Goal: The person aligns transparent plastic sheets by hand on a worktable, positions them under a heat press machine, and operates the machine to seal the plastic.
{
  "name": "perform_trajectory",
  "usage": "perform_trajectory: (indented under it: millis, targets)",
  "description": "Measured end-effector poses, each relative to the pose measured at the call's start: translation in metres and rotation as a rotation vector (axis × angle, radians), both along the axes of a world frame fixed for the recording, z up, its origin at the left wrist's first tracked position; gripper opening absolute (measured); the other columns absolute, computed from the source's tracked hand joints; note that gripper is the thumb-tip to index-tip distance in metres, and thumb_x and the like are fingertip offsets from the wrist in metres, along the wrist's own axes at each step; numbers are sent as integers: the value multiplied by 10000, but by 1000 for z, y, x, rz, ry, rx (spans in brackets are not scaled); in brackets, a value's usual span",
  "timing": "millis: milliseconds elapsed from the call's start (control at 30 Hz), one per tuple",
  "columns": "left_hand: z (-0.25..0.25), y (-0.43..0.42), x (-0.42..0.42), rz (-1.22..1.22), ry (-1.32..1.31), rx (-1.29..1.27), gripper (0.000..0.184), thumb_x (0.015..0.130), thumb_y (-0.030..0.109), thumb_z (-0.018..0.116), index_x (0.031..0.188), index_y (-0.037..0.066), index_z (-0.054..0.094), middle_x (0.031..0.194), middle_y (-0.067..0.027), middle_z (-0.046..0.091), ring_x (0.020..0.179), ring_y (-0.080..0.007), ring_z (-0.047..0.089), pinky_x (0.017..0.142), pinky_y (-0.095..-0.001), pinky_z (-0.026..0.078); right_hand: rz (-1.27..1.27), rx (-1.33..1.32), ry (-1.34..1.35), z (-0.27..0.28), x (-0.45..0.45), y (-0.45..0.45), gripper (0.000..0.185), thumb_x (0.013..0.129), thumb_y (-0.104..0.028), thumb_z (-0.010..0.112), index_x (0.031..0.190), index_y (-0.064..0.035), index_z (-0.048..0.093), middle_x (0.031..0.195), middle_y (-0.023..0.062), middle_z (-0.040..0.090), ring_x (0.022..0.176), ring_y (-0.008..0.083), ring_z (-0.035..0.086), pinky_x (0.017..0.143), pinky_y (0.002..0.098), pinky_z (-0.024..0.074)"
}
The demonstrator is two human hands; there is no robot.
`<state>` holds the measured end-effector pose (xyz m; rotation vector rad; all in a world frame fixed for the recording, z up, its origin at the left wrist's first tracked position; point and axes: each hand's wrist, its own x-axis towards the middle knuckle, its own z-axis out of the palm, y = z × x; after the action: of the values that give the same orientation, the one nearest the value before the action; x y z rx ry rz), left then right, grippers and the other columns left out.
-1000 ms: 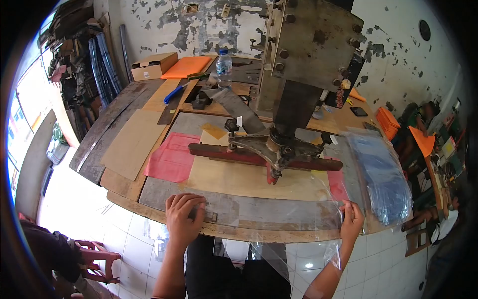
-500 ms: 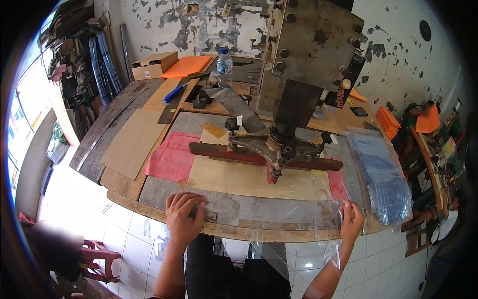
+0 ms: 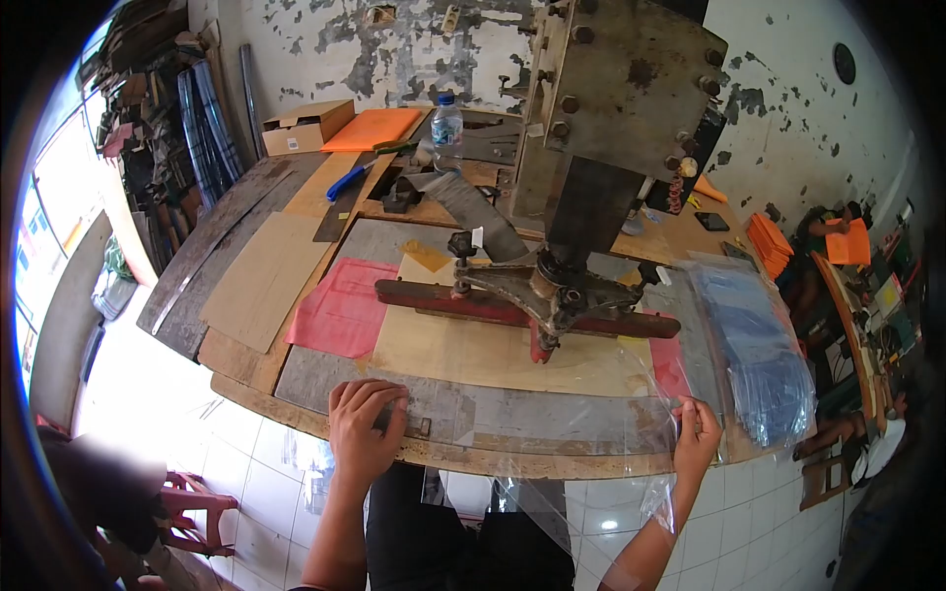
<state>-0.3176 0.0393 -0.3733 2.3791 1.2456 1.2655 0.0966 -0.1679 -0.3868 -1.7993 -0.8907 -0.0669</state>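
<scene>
My left hand (image 3: 367,426) rests on the front of the grey metal plate (image 3: 325,389), fingers together and bent, the thumb apart from them. No object shows in it. Beside its thumb is a small metal piece (image 3: 425,426). At the front right, my right hand (image 3: 697,433) pinches the edge of a clear plastic sheet (image 3: 591,433), which spreads over the plate and hangs past the table edge. A press with a red-edged bar (image 3: 611,323) stands lowered across a tan sheet (image 3: 443,355), beyond both hands. Whether the bar touches the plastic I cannot tell.
Pink sheet (image 3: 340,310) lies left under the bar. A stack of clear plastic covers (image 3: 759,355) lies at the right. Further back are a blue cutter (image 3: 347,183), a water bottle (image 3: 447,133) and a cardboard box (image 3: 307,128). Co-workers are at both sides.
Both my hands and the press bar stay in place. The view shifts slightly. At the far right, a co-worker's orange piece has moved a little lower.
</scene>
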Motion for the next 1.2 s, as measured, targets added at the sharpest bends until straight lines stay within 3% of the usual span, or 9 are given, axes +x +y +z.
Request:
perform_trajectory:
  millis: [800, 1000, 1200]
  targets:
    - [-1, -2, -7, 0, -41, -2, 115, 860, 116, 746, 965, 80, 777, 1008, -62, 767, 1046, -261, 692, 1032, -439, 453, 60, -16, 24, -11, 11, 0, 253, 1054, -193, 627, 1069, 26, 755, 887, 90, 723, 810, 132, 658, 744, 293, 505]
    - [-7, 1, -10, -14, -33, -5, 115, 872, 140, 747, 973, 93, 775, 1021, -39, 765, 1058, -254, 687, 1044, -440, 447, 134, -139, -54, -1, 9, 8, 251, 1016, -201, 682, 1097, 26, 753, 870, 70, 709, 791, 128, 633, 734, 296, 497]
    - [-6, 1, -12, -30, -18, 0, 120, 875, 164, 757, 980, 108, 775, 1028, -24, 761, 1062, -242, 681, 1041, -435, 444, 180, -334, 96, 23, -3, 24, 254, 972, -196, 752, 1070, 38, 750, 836, 21, 668, 780, 96, 583, 710, 272, 464]
